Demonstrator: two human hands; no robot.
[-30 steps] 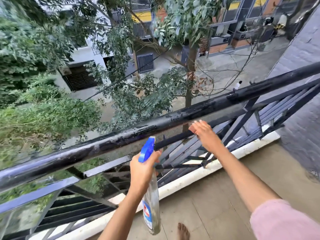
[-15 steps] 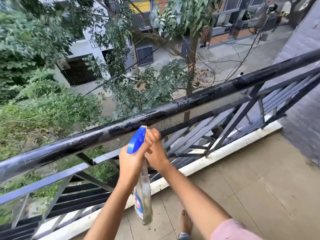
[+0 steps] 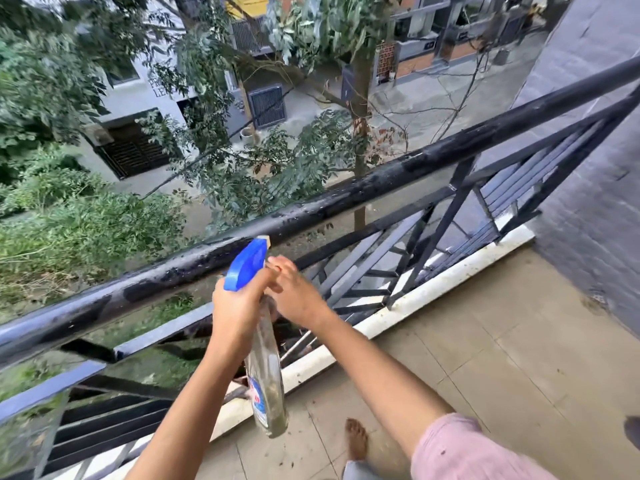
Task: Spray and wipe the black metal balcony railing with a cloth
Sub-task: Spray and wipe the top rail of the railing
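The left hand [image 3: 239, 306] grips the neck of a clear spray bottle [image 3: 268, 386], its blue head aimed at the black railing [image 3: 398, 178], whose top rail is speckled with droplets. The right hand [image 3: 298, 297] touches the bottle just under the head; whether it grasps is unclear. A bare foot [image 3: 356, 439] stands on the tiled balcony floor [image 3: 502, 341].

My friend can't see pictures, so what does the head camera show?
A person's left hand grips a spray bottle pointed at a black balcony railing, while the right hand touches the bottle's blue top. Trees and a street lie below.
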